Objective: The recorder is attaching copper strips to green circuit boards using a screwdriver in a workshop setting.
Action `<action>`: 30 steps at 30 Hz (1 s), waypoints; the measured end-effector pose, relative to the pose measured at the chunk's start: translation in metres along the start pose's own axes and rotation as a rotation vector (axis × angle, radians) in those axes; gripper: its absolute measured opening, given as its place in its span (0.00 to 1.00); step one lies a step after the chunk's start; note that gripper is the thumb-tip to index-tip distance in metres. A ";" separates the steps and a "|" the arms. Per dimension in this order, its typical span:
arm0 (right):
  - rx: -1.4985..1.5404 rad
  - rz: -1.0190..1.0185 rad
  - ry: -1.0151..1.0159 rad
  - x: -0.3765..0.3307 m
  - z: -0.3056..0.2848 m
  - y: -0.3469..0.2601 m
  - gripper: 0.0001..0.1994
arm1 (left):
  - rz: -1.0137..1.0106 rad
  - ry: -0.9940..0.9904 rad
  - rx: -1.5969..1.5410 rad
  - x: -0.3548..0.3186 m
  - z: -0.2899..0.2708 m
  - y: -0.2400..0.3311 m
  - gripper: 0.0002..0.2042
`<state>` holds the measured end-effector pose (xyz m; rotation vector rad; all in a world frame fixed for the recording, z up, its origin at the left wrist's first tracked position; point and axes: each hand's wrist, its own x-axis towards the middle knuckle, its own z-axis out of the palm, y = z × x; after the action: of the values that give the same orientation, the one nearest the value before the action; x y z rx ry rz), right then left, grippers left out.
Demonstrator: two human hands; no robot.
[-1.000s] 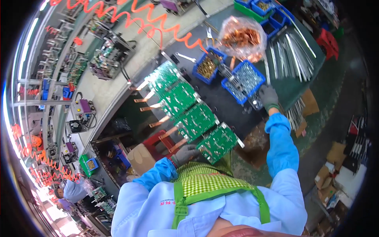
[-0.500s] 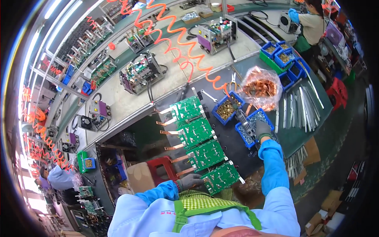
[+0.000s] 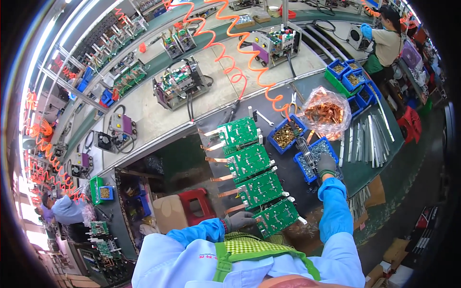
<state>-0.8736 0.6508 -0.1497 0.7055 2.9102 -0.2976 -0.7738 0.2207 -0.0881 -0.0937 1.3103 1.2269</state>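
Note:
My left hand [image 3: 239,221], in a dark grey glove, rests with stretched fingers at the left edge of the nearest green circuit board [image 3: 277,217]. Several such boards lie in a slanting row, copper strips [image 3: 225,194] sticking out to their left. My right hand [image 3: 327,164], also gloved, reaches into a blue bin [image 3: 302,168] of small silvery fasteners [image 3: 331,148]; its fingers curl down and their tips are hidden. Beside its thumb side a metal air screwdriver [image 3: 306,152] slants across that bin. Whether this hand touches the screwdriver is unclear.
A blue bin of brass-coloured parts [image 3: 284,136], a bag of copper pieces [image 3: 326,113], scissors [image 3: 293,102] and a wrench [image 3: 264,117] lie farther back. Metal strips [image 3: 370,139] fill the right side. An orange coiled hose [image 3: 259,72] hangs overhead. A co-worker [image 3: 388,41] stands at far right.
The whole view has shifted, so the bench appears farther right and slightly lower. Against the boards and the bins, both hands stay in nearly the same places.

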 end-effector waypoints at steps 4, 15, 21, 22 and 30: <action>0.095 0.053 0.059 -0.033 -0.026 -0.019 0.11 | 0.000 -0.008 0.068 -0.015 -0.009 0.004 0.11; 0.681 -0.365 0.174 -0.302 -0.087 -0.212 0.11 | 0.036 -0.037 0.243 -0.043 -0.047 -0.026 0.13; 0.505 -0.176 0.009 -0.354 -0.004 -0.261 0.10 | 0.168 -0.161 0.158 -0.020 -0.057 -0.044 0.12; 0.472 -0.115 -0.009 -0.360 0.006 -0.266 0.09 | 0.141 -0.150 0.138 -0.027 -0.059 -0.050 0.11; 0.307 -0.080 0.006 -0.356 0.017 -0.281 0.09 | 0.104 -0.141 0.070 -0.037 -0.065 -0.048 0.10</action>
<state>-0.6884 0.2462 -0.0594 0.6282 2.9339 -0.7640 -0.7750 0.1340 -0.1095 0.1110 1.2458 1.2509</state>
